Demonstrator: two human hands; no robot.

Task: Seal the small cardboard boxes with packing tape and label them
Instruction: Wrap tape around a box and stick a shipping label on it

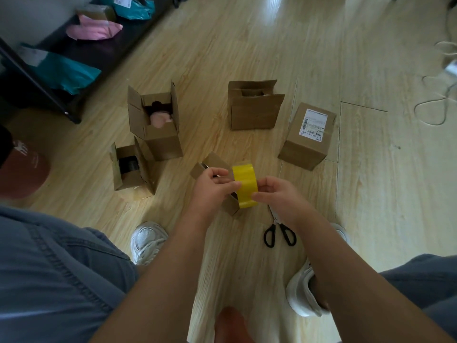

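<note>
I hold a yellow roll of packing tape (245, 184) above the floor between both hands. My left hand (213, 188) grips its left side and my right hand (277, 194) pinches its right edge. Under the roll, partly hidden by my hands, lies a small open cardboard box (210, 162). Three more open boxes stand on the floor: one with a pink item inside (158, 125), one with a dark item (131, 169), and one at the back (254, 107). A closed box with a white label (309, 137) stands at the right.
Black-handled scissors (279, 233) lie on the wooden floor beside my right wrist. My white shoes (147, 241) flank the work spot. A dark shelf (49, 78) with teal and pink mailer bags stands at the upper left. A white cable (440, 100) loops at the far right.
</note>
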